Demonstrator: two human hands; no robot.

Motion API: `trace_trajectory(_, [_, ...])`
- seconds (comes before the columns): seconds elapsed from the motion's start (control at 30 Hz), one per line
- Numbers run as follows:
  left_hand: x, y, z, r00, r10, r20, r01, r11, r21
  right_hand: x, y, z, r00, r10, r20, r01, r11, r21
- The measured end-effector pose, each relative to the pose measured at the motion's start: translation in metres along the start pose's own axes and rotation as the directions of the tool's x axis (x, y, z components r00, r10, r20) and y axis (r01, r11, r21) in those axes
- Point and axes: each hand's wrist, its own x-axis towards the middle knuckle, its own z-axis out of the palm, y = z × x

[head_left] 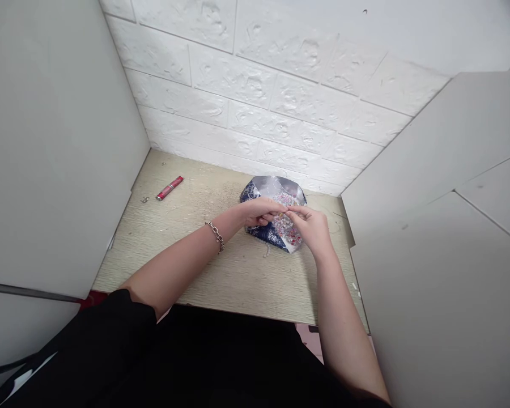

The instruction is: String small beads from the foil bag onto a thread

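Note:
A blue patterned bag (266, 190) with a shiny silver inside lies open at the back of the wooden table (204, 272). It holds a heap of small pink and white beads (285, 226). My left hand (258, 211), with a chain bracelet on the wrist, and my right hand (310, 225) meet over the bag. Both have their fingertips pinched together on something tiny above the beads, too small to name.
A red tube (169, 188) lies at the table's back left, with a small metal bit (145, 199) beside it. White panels stand close on the left (55, 141) and right (442, 226). A white brick wall (280, 96) closes the back.

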Motion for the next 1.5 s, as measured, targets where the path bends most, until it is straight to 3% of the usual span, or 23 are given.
trace_trajectory(0.47, [0.003,-0.004,-0.009,0.997,-0.005,0.082,0.003,1.0,0.027,-0.002,-0.001,-0.002,0.999,-0.044,0.03,0.043,0.999,0.023])
trace_trajectory(0.8, [0.001,0.0,-0.002,0.999,0.031,0.039,-0.03,0.999,-0.037,0.002,0.003,0.001,0.996,0.082,0.026,-0.085,0.978,0.188])
trace_trajectory(1.0, [0.004,-0.004,-0.004,1.0,0.03,0.002,-0.03,1.0,0.009,0.001,0.004,0.002,0.999,0.01,-0.034,-0.01,1.0,0.0])
trace_trajectory(1.23, [0.002,-0.004,-0.003,1.0,0.018,-0.023,-0.019,1.0,-0.019,0.002,0.01,0.004,0.979,-0.203,-0.024,0.201,0.976,-0.09])
trace_trajectory(1.5, [0.003,-0.004,-0.001,0.999,-0.014,-0.049,0.015,1.0,0.027,0.0,0.009,0.002,0.98,-0.196,0.03,0.198,0.962,-0.186])
